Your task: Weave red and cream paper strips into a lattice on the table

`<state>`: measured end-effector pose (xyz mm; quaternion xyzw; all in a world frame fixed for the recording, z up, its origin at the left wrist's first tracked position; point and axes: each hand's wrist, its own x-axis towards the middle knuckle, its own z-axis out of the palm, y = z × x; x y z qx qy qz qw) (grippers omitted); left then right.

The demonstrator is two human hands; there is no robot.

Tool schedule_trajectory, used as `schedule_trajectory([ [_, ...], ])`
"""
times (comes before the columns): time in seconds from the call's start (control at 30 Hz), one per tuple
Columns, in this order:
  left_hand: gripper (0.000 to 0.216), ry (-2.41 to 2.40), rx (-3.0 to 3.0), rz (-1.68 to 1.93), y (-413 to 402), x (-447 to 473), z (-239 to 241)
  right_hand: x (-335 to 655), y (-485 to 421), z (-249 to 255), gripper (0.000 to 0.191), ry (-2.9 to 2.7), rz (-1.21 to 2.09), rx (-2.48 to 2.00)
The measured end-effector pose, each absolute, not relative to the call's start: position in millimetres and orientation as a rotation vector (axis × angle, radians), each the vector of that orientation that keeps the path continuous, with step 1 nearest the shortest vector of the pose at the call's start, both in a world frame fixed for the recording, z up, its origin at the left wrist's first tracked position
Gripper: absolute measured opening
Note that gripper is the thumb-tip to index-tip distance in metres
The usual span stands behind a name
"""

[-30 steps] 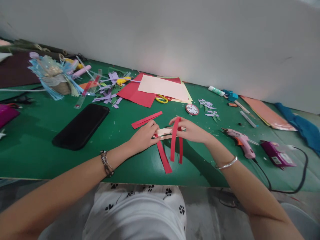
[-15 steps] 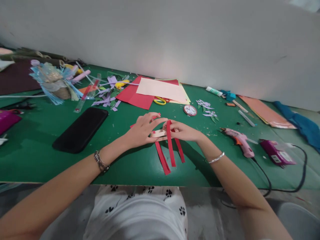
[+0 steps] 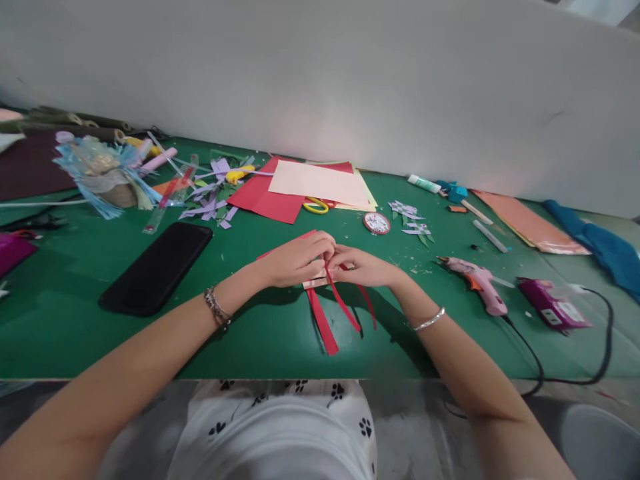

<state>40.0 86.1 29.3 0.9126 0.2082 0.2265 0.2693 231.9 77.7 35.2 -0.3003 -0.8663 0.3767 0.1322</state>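
Note:
Red paper strips (image 3: 323, 323) hang toward me from between my hands, over the green table. Pale pinkish strips (image 3: 313, 283) cross them under my fingers. My left hand (image 3: 300, 260) is closed, its fingertips pinching at the paper where the strips meet. Touching it, my right hand (image 3: 364, 265) has thumb and forefinger closed on a red strip (image 3: 343, 303). More red paper (image 3: 285, 245) sticks out behind my left hand. The fingers hide the crossing point of the strips.
A black phone (image 3: 156, 267) lies left on the green table (image 3: 240, 353). Red and pale paper sheets (image 3: 320, 181), yellow-handled scissors (image 3: 316, 205) and a round tin (image 3: 377, 223) are beyond my hands. A pink glue gun (image 3: 475, 280) with a cord and a purple box (image 3: 550, 303) lie right.
My left fingers have curled in from being spread and come together with my right fingertips. The hanging red strips have twisted and shifted slightly.

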Motion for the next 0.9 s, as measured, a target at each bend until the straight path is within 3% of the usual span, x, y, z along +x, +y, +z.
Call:
schedule_trajectory([
  [0.17, 0.023, 0.587, 2.338, 0.593, 94.5, 42.6, 26.9, 233.5, 77.1, 33.8, 0.026, -2.464, 1.128, -0.884],
  [0.67, 0.013, 0.717, 2.236, 0.308, 113.1, 39.2, 21.5, 237.6, 69.1, 37.7, 0.021, -2.362, 0.866, -1.098],
  [0.9, 0.02, 0.675, 2.15, 0.345, 117.0, 37.0, 14.5, 238.4, 66.7, 45.6, 0.02, -2.203, 1.013, -1.131],
])
